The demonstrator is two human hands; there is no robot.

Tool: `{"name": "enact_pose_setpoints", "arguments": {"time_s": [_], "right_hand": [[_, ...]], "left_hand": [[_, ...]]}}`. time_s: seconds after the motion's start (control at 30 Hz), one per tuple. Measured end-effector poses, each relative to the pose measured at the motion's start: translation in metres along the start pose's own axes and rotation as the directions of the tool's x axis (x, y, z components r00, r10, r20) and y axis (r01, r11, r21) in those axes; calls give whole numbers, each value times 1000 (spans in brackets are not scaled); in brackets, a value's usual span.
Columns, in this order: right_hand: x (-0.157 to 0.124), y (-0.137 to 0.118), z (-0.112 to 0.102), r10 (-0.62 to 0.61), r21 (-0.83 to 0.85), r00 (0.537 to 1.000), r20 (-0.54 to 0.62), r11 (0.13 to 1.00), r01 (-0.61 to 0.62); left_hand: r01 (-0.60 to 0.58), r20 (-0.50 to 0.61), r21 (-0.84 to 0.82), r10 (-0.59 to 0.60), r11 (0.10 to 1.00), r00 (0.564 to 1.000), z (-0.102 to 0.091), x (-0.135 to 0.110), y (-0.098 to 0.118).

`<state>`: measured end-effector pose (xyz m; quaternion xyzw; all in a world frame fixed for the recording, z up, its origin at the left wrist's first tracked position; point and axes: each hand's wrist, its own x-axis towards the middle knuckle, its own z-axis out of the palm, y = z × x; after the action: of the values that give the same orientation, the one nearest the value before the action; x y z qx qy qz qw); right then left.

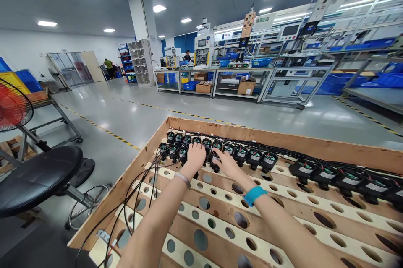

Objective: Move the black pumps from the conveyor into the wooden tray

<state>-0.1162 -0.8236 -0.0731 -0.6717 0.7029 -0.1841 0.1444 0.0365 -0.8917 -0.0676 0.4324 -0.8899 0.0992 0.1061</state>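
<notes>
My left hand [196, 155] is closed over a black cylindrical unit in the second row, its fingers curled down and most of that unit hidden beneath them. Just to its right, my right hand [226, 162] has its fingers stretched and apart, touching a black cylindrical unit [215, 167] with a pale label. Similar units with green circuit boards showing in their tops, such as one black unit [173, 153] on the left and another [268, 161] on the right, stand in rows in a wooden tray [147, 150]. Black cables [127, 201] trail over the tray's left side.
Pale slats [220, 220] with round holes cross the tray. A black stool [40, 178] and a red fan [12, 104] stand to the left. Workbenches [201, 68] with machines and blue bins line the far side. Two people are in the distance.
</notes>
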Motion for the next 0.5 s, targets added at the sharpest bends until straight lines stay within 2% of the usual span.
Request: {"name": "enact_pose_setpoints", "arguments": {"time_s": [0.1, 0.3, 0.5], "right_hand": [[-4, 3, -2, -10, -15, 999, 34, 1000, 11], [-14, 7, -7, -69, 25, 993, 93, 997, 67], [-19, 15, -16, -117, 147, 992, 39, 983, 110]], "left_hand": [[-24, 25, -38, 25, 999, 999, -9, -2, -4], [-137, 73, -124, 147, 983, 986, -27, -23, -16], [-77, 75, -70, 82, 995, 994, -26, -31, -12]]}}
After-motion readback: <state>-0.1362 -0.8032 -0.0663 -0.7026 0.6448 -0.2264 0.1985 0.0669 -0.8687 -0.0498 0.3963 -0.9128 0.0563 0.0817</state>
